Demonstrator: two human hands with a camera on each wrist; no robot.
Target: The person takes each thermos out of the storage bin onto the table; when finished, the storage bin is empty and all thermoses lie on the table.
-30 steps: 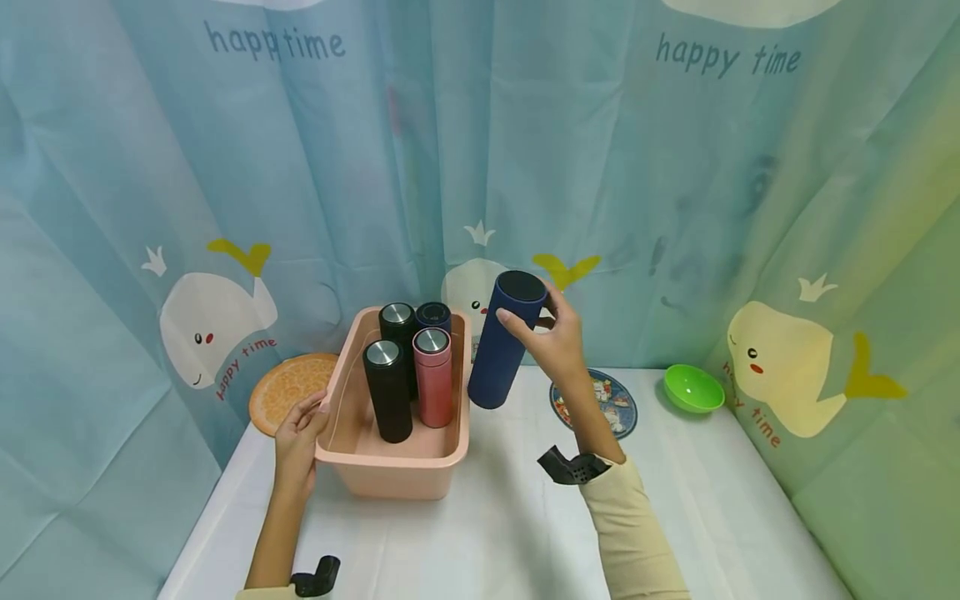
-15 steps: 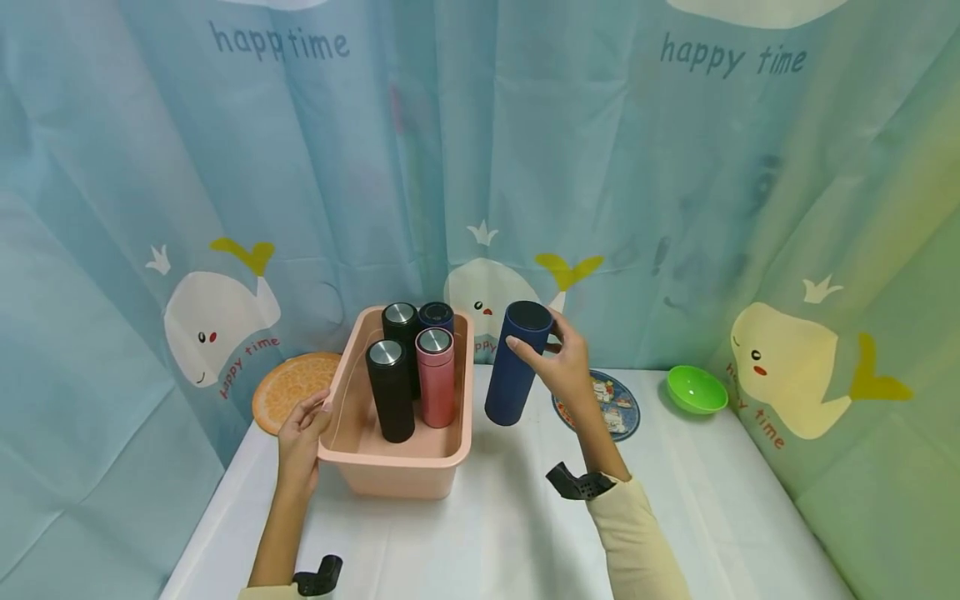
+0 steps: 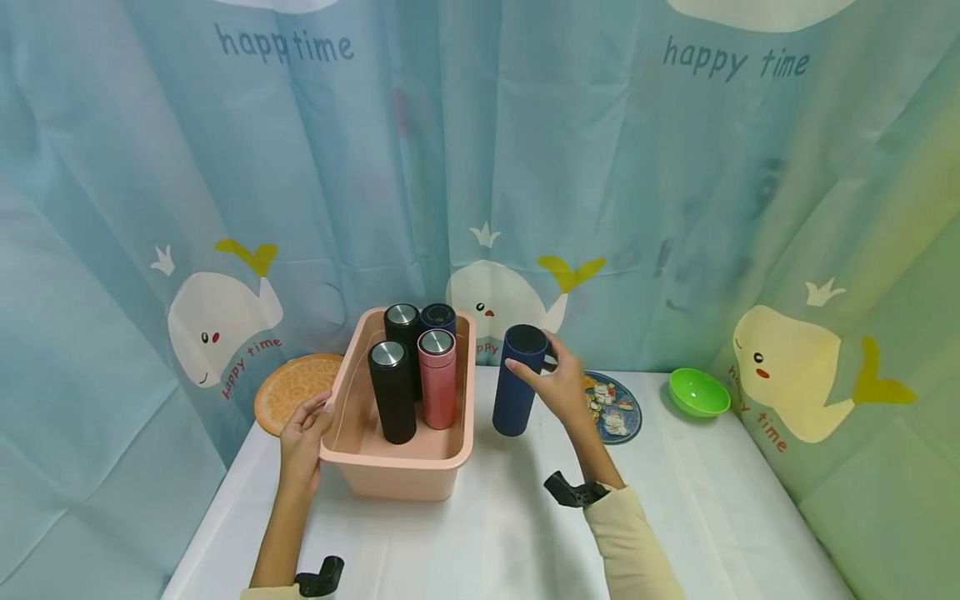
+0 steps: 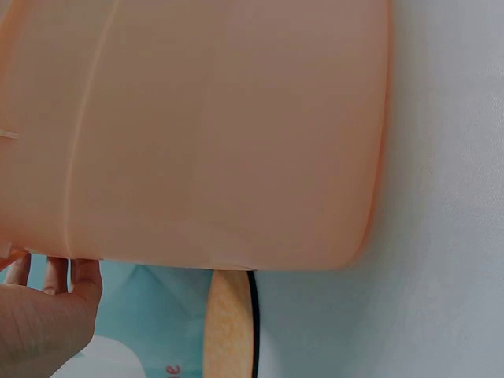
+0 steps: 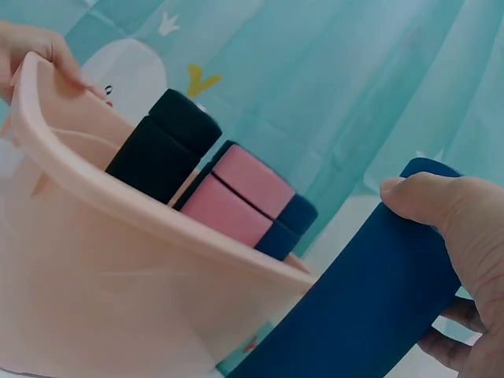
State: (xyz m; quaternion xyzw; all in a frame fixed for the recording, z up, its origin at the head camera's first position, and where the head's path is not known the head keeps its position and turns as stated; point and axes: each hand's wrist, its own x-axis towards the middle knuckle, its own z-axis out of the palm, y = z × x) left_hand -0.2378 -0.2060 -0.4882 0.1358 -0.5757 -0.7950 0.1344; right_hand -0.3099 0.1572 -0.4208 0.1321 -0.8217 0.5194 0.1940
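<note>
On the right of the pink plastic bin (image 3: 397,482), my right hand (image 3: 564,390) holds a dark blue thermos (image 3: 514,400) near its top, thumb on the near side and fingers behind. The thermos stands nearly upright, its base close over the white table. At the bin's left side, my left hand (image 3: 302,442) grips the rim; the left wrist view shows its fingers (image 4: 87,276) against the outer wall. Inside the bin stand a black thermos (image 3: 393,404) in front, a pink thermos (image 3: 438,392), another black thermos (image 3: 402,325) and a blue thermos (image 3: 439,318), the last two partly hidden.
An orange-slice round mat (image 3: 288,387) leans at the back left. Behind my right wrist lies a blue patterned round mat (image 3: 618,412), and a green bowl (image 3: 699,393) sits at the back right. A blue curtain (image 3: 555,167) hangs behind the white table (image 3: 712,517).
My right hand has lowered the blue thermos and shifted it slightly right; it is more upright now. My left hand keeps its place on the bin rim.
</note>
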